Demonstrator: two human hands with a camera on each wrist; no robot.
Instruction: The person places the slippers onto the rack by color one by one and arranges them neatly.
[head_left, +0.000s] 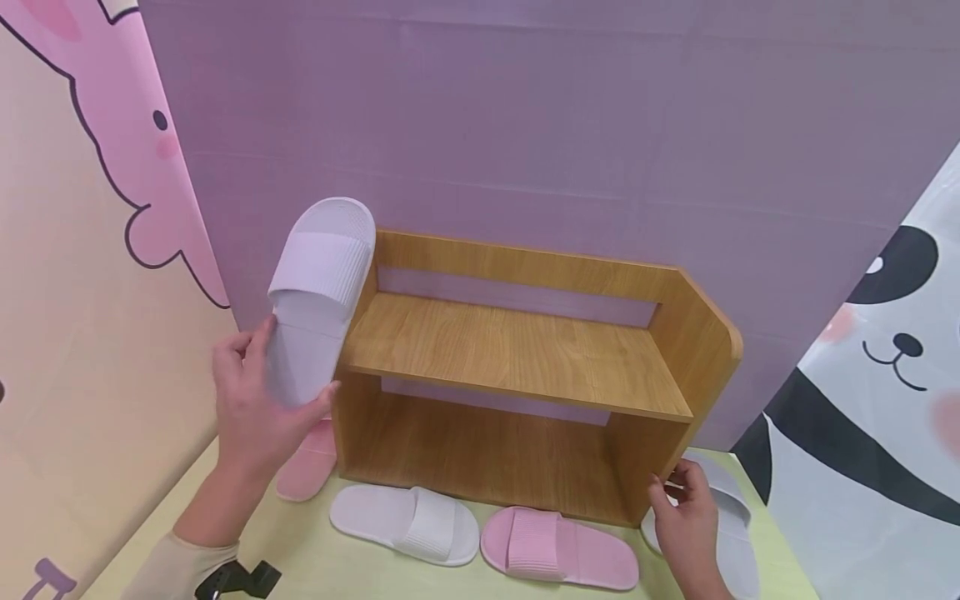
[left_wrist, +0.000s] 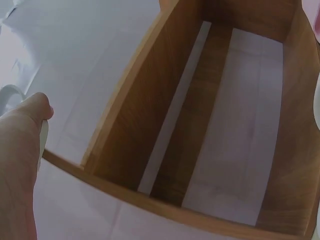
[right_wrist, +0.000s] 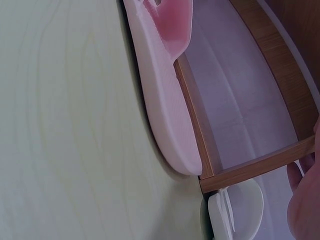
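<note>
My left hand [head_left: 258, 400] holds a white slipper [head_left: 318, 262] by its heel end, thumb on one side and fingers on the other. The slipper is raised toe-up beside the left end of a wooden two-tier shelf [head_left: 517, 350]. In the left wrist view only part of the left hand [left_wrist: 20, 150] shows, and the slipper is mostly hidden. Low on the shelf's right side panel, my right hand [head_left: 688, 512] grips the front edge between thumb and fingers. The right wrist view catches this hand [right_wrist: 305, 200] at its right border, next to the panel [right_wrist: 260, 167].
In front of the shelf lie a white slipper [head_left: 405, 521] and a pink slipper [head_left: 558, 548]. Another pink slipper [head_left: 307, 462] is left of the shelf, and a white one [head_left: 731, 533] lies right, partly behind my hand. A purple backdrop [head_left: 525, 125] stands behind.
</note>
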